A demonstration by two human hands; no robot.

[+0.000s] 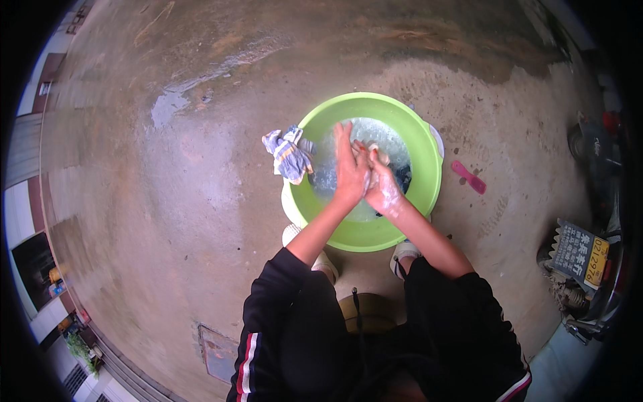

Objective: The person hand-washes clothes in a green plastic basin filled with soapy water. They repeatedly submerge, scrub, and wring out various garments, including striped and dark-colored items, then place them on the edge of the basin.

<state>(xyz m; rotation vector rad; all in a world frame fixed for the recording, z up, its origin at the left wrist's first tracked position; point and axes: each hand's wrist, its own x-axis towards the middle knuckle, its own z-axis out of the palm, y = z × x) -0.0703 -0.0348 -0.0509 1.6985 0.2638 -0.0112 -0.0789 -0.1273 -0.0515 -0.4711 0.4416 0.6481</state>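
Note:
My left hand (350, 171) is over the lime-green plastic basin (364, 243), its fingers stretched out and its palm side against my right hand. Motion blurs the fingertips. My right hand (384, 187) is curled, palm up, with suds on the wrist. A small pale item (381, 154) shows at its fingers; whether it is soap or cloth is unclear. Below both hands, foamy water (371, 129) fills the bottom of the basin. Dark fabric (403, 177) lies partly under the water at the right. A wrung, blue-and-white patterned cloth (291, 157) hangs over the basin's left rim.
A pink scrubbing brush (468, 177) lies on the concrete floor (201, 221) right of the basin. My shoes (406, 251) flank its near side. Beneath me is a low stool (369, 309). A parked motorcycle (577, 296) stands at far right, and a metal floor cover (219, 353) is at lower left.

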